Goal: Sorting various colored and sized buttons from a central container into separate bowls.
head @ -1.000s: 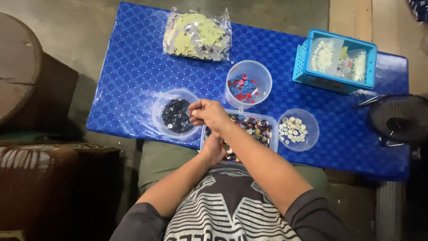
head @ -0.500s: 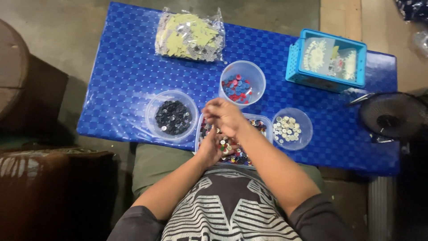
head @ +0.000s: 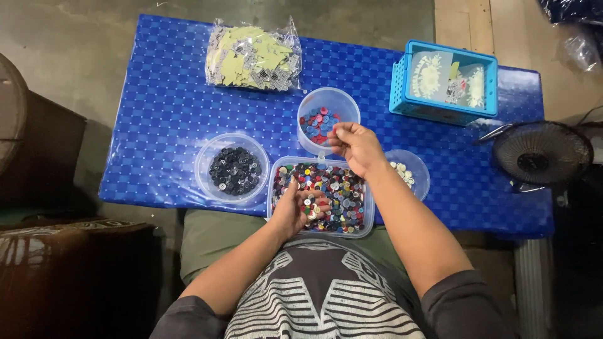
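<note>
My left hand [head: 298, 207] is cupped palm up over the near left of a clear rectangular tub of mixed coloured buttons [head: 361, 225], with several buttons lying in its palm. My right hand [head: 357, 145] hovers above the tub's far edge, beside a round clear tub of red and blue buttons [head: 328, 100]; its fingers are pinched, and whether a button is between them I cannot tell. A round bowl of dark buttons [head: 208, 164] sits to the left. A bowl of pale buttons [head: 416, 169] is partly hidden behind my right wrist.
All stands on a blue patterned table [head: 157, 113]. A clear bag of pale yellow pieces [head: 253, 55] lies at the far side. A blue plastic basket [head: 445, 85] is at the far right, and a small black fan [head: 541, 152] stands at the right edge.
My right hand has moved away from my left hand, up and to the right toward the tub of red and blue buttons. My left hand stays cupped over the mixed tub.
</note>
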